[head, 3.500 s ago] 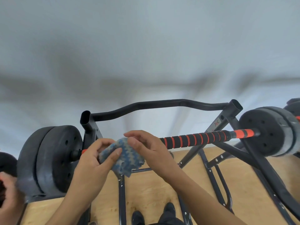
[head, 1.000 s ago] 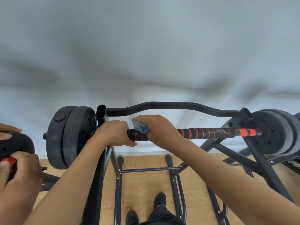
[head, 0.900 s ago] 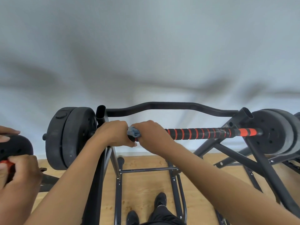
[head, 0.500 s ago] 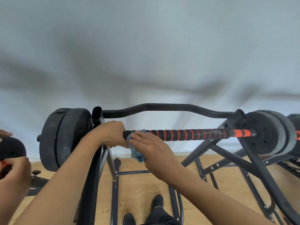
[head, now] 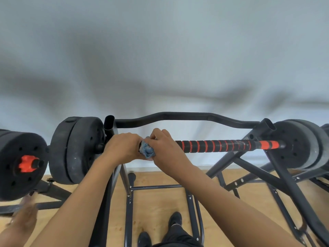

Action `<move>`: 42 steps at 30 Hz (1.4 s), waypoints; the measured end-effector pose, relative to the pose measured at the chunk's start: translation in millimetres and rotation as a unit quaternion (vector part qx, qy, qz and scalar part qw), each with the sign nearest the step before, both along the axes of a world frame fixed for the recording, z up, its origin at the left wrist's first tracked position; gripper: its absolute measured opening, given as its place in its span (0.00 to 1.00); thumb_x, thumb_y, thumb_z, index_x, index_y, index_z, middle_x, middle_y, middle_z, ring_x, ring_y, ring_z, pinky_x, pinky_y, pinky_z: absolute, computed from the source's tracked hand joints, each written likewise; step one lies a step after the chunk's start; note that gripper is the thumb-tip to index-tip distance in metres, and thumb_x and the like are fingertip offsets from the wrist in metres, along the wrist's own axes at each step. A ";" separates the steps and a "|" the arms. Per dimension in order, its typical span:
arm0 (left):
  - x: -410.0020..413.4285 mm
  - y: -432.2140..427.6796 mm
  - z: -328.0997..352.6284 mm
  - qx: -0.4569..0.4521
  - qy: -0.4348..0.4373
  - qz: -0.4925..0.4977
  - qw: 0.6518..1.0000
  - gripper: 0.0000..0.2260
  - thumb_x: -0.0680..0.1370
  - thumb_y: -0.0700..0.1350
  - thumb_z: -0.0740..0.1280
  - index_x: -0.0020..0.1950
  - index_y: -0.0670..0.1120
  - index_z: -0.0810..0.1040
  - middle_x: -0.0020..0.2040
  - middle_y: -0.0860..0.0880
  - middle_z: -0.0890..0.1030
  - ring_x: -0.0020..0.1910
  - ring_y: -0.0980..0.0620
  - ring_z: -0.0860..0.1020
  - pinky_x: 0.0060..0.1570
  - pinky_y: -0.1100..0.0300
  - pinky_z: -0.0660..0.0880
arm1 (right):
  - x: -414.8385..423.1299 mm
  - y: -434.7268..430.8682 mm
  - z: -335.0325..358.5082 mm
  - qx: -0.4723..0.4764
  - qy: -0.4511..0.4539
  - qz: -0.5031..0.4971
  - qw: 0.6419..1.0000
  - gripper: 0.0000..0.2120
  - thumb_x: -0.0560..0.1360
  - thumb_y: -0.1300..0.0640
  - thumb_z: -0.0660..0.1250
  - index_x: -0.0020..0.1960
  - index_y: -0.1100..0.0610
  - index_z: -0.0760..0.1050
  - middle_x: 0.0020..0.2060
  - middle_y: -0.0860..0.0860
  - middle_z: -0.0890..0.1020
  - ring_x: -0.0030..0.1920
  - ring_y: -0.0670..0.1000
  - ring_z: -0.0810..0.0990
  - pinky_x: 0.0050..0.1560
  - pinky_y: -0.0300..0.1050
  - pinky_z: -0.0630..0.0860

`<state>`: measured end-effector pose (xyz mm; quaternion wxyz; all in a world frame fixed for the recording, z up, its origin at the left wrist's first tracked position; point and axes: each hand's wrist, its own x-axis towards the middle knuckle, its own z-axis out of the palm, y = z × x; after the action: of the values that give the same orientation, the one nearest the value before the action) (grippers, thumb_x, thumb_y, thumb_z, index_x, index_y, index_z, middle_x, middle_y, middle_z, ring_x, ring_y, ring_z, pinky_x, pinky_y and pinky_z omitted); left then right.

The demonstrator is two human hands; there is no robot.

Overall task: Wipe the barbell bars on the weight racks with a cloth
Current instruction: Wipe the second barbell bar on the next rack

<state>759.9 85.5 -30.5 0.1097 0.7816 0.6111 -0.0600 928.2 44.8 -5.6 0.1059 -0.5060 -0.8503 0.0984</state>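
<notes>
left hand [head: 122, 148] grip: wrapped round black-and-orange striped foam barbell bar [head: 222, 146] | right hand [head: 164, 150] grip: clamping bunched blue cloth [head: 146, 152] on bar | risk: wad may slip; bar rolls if left loosens

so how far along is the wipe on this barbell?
Done: nothing provable; wiped bar looks no different. In hand: right hand grips the crumpled blue cloth against the black-and-orange striped barbell bar at its left end, beside the left hand gripping the bar. Left: likely the bare striped length running to the right-hand black plates, and the neighbouring barbell with the orange collar at far left.
</notes>
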 end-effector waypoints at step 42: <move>-11.7 -3.5 -20.0 0.211 -0.112 0.003 0.971 0.24 0.71 0.68 0.75 0.53 0.53 0.72 0.37 0.55 0.81 0.35 0.52 0.81 0.35 0.57 0.78 | -9.3 25.0 1.3 0.006 0.108 -0.023 0.994 0.11 0.75 0.59 0.74 0.56 0.59 0.82 0.49 0.52 0.76 0.42 0.49 0.75 0.42 0.38 0.73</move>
<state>748.2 81.9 -50.5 0.0101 0.7872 0.5959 0.1584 918.9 69.8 -4.3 0.2026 -0.5112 -0.8227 0.1446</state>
